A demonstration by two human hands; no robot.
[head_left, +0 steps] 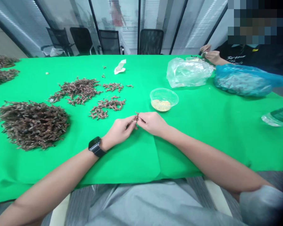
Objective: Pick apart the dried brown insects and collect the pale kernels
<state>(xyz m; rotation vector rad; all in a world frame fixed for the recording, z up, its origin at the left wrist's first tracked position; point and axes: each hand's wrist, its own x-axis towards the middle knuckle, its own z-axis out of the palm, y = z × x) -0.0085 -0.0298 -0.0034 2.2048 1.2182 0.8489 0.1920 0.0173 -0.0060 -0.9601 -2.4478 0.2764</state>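
My left hand and my right hand meet over the green cloth, both pinching one small brown dried sprig between their fingertips. A black watch is on my left wrist. Just beyond my hands stands a clear plastic bowl holding pale seeds. Small heaps of the same brown sprigs lie to the left of the bowl.
A large brown pile lies at the left, another behind it. A clear bag and a blue bag sit at the right, near another person's hands. A plastic bottle lies at the right edge. Black chairs stand behind.
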